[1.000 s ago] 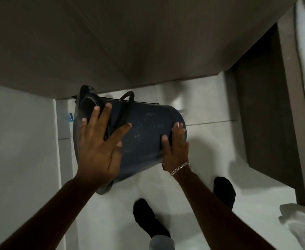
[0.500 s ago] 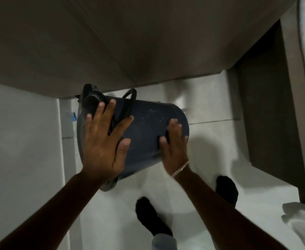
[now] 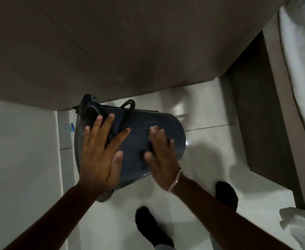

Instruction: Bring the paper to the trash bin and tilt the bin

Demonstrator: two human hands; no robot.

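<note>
Dark plastic bucket [image 3: 141, 141] tipped on its side above the tiled floor [image 3: 211, 159] — left hand [image 3: 101, 156] and right hand [image 3: 161, 156], fingers straight, press flat against its wall, steadying it between them.

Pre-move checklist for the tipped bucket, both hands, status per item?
1. Left hand flat against bucket near its rim: ok.
2. Right hand flat on bucket side: ok, though blurred.
3. Bucket upright: not ok, tipped with mouth to the left.
4. Bucket handle free of fingers: ok.
5. Feet in black socks off the bucket: ok.
6. Bucket contents: cannot tell.
</note>
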